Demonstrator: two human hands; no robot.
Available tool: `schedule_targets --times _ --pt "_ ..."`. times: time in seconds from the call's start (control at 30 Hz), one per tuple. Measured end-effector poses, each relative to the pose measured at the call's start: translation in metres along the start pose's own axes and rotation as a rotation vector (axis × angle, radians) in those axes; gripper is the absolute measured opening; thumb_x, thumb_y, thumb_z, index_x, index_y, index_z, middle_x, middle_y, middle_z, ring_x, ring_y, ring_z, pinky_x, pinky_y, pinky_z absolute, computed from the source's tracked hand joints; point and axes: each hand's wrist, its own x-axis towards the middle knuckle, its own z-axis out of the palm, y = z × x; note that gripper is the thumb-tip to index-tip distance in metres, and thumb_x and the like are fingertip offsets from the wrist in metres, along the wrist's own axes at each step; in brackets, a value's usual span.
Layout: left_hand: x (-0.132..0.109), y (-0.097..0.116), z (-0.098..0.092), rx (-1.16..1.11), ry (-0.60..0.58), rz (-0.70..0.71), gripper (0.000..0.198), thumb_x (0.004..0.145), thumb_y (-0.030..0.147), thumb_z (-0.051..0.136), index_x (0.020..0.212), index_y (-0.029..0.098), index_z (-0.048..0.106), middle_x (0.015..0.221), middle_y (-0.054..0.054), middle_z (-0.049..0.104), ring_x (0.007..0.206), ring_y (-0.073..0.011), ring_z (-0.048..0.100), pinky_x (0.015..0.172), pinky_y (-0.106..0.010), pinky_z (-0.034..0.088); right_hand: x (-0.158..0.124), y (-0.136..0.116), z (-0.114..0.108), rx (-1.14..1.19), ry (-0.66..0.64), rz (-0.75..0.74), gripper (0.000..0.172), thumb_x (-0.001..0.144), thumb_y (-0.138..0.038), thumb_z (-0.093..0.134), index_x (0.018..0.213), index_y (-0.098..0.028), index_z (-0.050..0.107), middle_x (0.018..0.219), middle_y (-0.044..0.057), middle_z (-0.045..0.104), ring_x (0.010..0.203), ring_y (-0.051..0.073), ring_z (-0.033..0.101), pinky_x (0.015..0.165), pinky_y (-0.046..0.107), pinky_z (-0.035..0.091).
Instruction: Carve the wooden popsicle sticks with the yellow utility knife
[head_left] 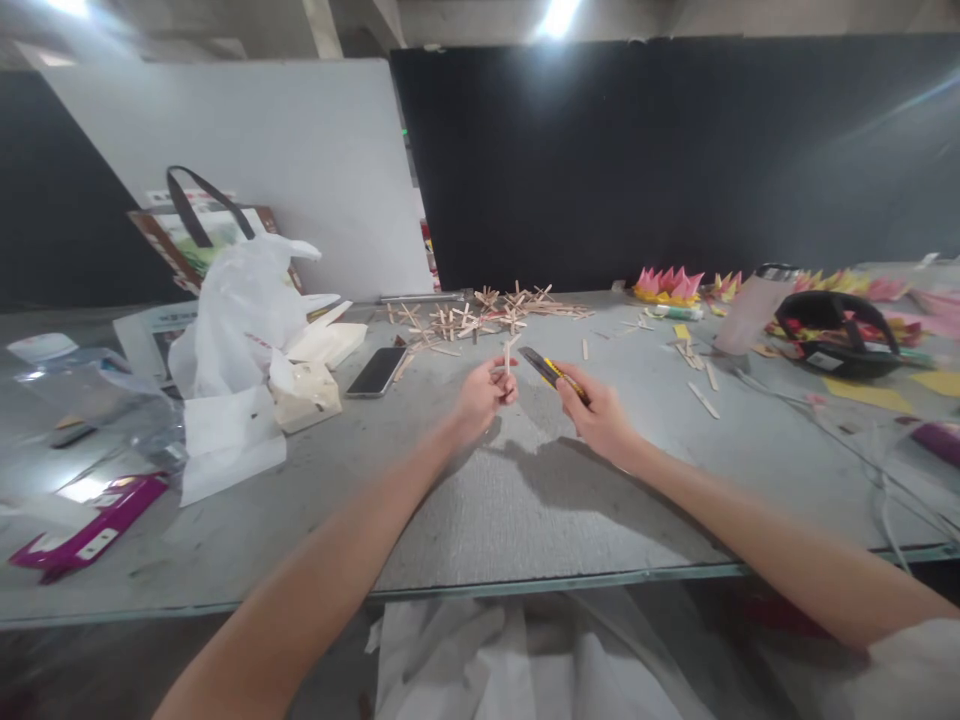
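Observation:
My left hand (486,392) is closed in a pinch on a small wooden stick (508,357), held upright above the grey table (480,500). My right hand (598,412) is wrapped round a black and yellow utility knife (551,371), whose blade end points left toward the stick. The two hands are close together, a little apart, over the middle of the table. Behind them lies a pile of small wooden stick crosses (484,312).
A black phone (376,371) lies left of my hands, beside a white plastic bag (240,310), paper boxes and a magenta package (90,535). Loose sticks, pink and yellow paper flowers (667,285), a bottle (754,305) and a black basket (836,335) are at the right.

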Motion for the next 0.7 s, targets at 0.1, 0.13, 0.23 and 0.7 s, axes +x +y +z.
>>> schedule_targets --times 0.1,0.13,0.23,0.7 --pt "-0.006 0.011 0.003 -0.137 -0.162 -0.102 0.05 0.059 -0.002 0.056 0.106 0.013 0.064 0.063 0.007 0.043 0.052 -0.0084 0.043 0.056 -0.022 0.032 0.002 -0.002 -0.001 0.171 0.01 0.095 0.059 0.102 -0.06 0.056 0.137 -0.013 0.069 0.057 -0.008 0.045 0.043 0.01 0.039 0.043 0.023 0.031" --pt "-0.008 0.015 0.005 -0.163 -0.23 -0.151 0.054 0.059 -0.002 0.056 0.109 0.013 0.065 0.061 0.008 0.038 0.05 -0.0087 0.038 0.055 -0.023 0.03 0.003 -0.003 -0.001 0.268 -0.006 0.137 0.059 0.1 -0.061 0.061 0.133 -0.014 0.069 0.056 -0.009 0.043 0.042 0.01 0.037 0.042 0.023 0.029" --pt "-0.014 0.021 0.011 -0.201 -0.382 -0.299 0.051 0.06 0.001 0.058 0.109 0.015 0.065 0.059 0.009 0.032 0.046 -0.009 0.031 0.053 -0.023 0.028 0.007 -0.005 -0.001 0.547 -0.047 0.215 0.057 0.09 -0.061 0.076 0.123 -0.015 0.07 0.053 -0.012 0.036 0.041 0.008 0.032 0.04 0.023 0.027" --pt "-0.022 -0.003 0.03 -0.059 -0.33 -0.198 0.023 0.088 0.02 0.067 0.108 0.018 0.057 0.072 0.001 0.06 0.058 -0.0114 0.055 0.058 -0.024 0.041 0.005 -0.018 -0.004 0.477 0.059 0.201 0.043 0.082 -0.058 0.084 0.083 -0.018 0.067 0.048 -0.008 0.045 0.04 0.007 0.037 0.04 0.023 0.028"
